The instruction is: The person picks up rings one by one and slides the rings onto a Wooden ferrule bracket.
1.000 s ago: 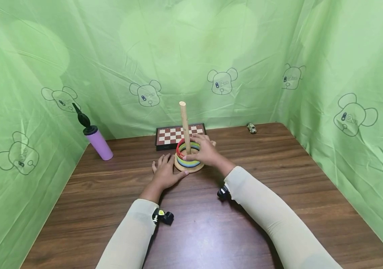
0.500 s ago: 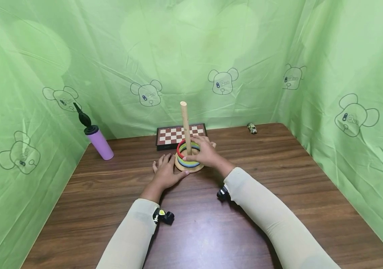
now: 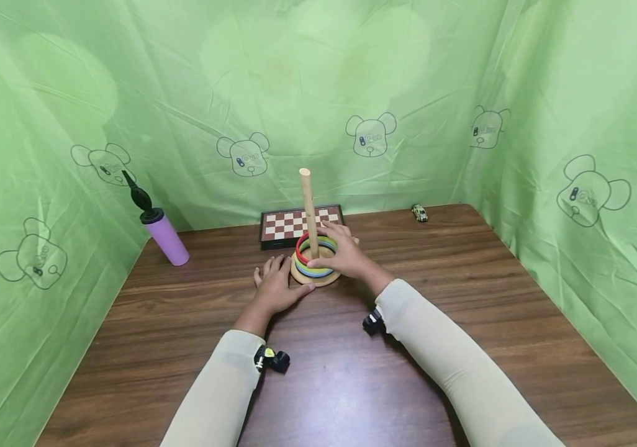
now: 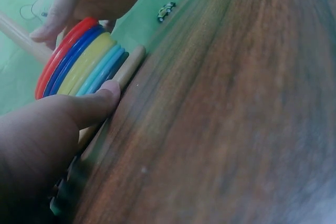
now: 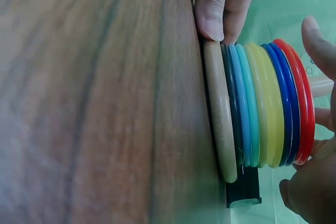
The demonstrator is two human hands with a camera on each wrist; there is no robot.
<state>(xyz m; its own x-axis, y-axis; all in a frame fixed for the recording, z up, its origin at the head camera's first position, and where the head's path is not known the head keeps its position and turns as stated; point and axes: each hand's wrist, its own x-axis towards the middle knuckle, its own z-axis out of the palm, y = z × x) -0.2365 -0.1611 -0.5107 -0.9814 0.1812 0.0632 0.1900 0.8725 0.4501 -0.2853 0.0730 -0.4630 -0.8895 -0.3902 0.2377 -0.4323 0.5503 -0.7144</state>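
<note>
A wooden ring-toss stand has an upright peg [image 3: 308, 208] on a round wooden base [image 5: 220, 114]. Colored rings are stacked around the peg: dark and light blue rings [image 5: 248, 108] lowest, then yellow rings [image 5: 268, 108], blue rings [image 5: 286, 103] and red rings [image 5: 303, 114] on top. My left hand [image 3: 275, 288] holds the base at its front left edge, thumb along the rim. Over the stack's right side, my right hand [image 3: 346, 251] has its fingers spread around the red rings. Its thumb [image 5: 317, 48] stands apart from the rings in the right wrist view.
Behind the stand lies a checkered board [image 3: 282, 225]. A purple hand pump [image 3: 166, 239] with a black nozzle stands at the back left. Near the rear edge of the wooden table [image 3: 436, 335] sits a small toy car [image 3: 419, 213]. Green cloth [image 3: 307, 81] surrounds the table.
The red rings, slightly apart a second ago, now sit close together on the stack. My right hand has shifted only slightly. The left hand keeps its place at the base.
</note>
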